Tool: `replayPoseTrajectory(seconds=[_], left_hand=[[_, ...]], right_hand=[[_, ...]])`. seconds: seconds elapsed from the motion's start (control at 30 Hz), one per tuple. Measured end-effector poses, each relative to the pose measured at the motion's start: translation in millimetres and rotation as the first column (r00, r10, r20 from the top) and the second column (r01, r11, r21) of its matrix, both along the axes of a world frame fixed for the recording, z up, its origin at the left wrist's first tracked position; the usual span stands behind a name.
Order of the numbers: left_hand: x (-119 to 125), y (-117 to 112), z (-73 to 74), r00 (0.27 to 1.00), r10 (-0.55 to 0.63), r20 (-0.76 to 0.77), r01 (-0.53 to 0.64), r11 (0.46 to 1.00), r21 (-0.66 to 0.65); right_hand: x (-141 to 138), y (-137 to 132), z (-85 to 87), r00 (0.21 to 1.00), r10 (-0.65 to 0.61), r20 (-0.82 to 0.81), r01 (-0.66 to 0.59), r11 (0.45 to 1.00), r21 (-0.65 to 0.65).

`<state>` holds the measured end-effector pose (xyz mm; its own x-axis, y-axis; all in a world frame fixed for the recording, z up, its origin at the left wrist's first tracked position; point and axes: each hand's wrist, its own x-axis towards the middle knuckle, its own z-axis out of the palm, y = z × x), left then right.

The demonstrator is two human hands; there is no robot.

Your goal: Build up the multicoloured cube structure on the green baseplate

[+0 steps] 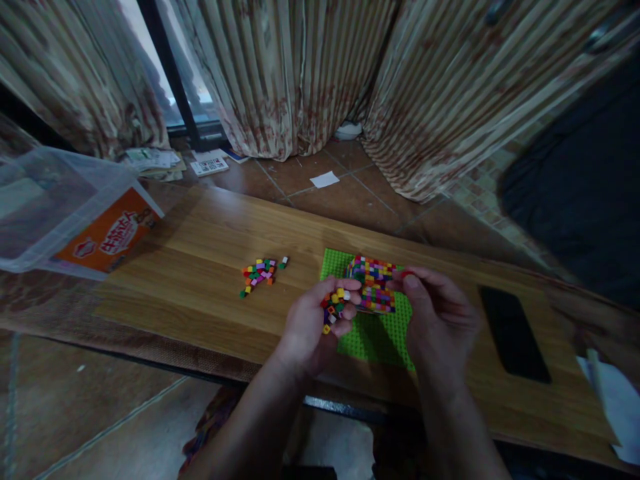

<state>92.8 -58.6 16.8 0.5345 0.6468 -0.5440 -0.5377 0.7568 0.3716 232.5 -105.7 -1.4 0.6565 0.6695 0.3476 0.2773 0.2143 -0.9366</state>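
Cupped palm up, my left hand (313,327) holds a heap of small coloured toy bricks (334,308) over the left part of a green studded baseplate (377,340). On that baseplate stands a block-like structure of many-coloured bricks (375,270), partly hidden behind my hands. My right hand (440,313) pinches a small red brick (407,274) between thumb and finger, close to the structure's right side. Whether the red brick touches the structure I cannot tell. A loose pile of bricks (260,272) lies on the wooden tabletop (200,300) to the left.
A clear plastic bin (75,207) with an orange label stands at the table's left end. A black phone (515,333) lies right of the baseplate, with white paper (613,400) at the far right edge. Curtains (290,73) hang behind; papers (209,164) lie on the floor.
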Motion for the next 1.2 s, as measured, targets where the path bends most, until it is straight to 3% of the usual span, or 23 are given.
replayPoseTrajectory(seconds=[0.2, 0.33, 0.43, 0.53, 0.7, 1.03, 1.2], left_hand=[[0, 4, 5.1, 0.979, 0.149, 0.139, -0.134, 0.985, -0.112], [0, 3, 4.8, 0.970, 0.168, 0.174, -0.151, 0.983, -0.106], [-2, 4, 5.4, 0.971, 0.185, 0.155, -0.172, 0.981, -0.090], [-3, 4, 6.3, 0.973, 0.194, 0.127, -0.185, 0.979, -0.081], [-2, 5, 5.3, 0.968, 0.222, 0.116, -0.211, 0.973, -0.098], [-2, 5, 4.1, 0.966, 0.237, 0.101, -0.229, 0.970, -0.083], [-2, 5, 4.6, 0.966, 0.243, 0.092, -0.236, 0.968, -0.085]], right_hand=[[22, 6, -8.7, 0.963, -0.074, -0.258, 0.063, 0.997, -0.050], [27, 4, -12.0, 0.962, -0.039, -0.270, 0.014, 0.996, -0.093], [29, 1, -11.0, 0.987, 0.005, -0.161, -0.027, 0.991, -0.131], [30, -1, -8.2, 0.998, 0.045, 0.048, -0.035, 0.981, -0.190], [27, -1, -8.2, 0.936, 0.089, 0.340, -0.025, 0.982, -0.189], [21, 1, -12.7, 0.768, 0.187, 0.613, -0.029, 0.965, -0.259], [18, 4, -14.3, 0.740, 0.204, 0.640, -0.048, 0.966, -0.253]])
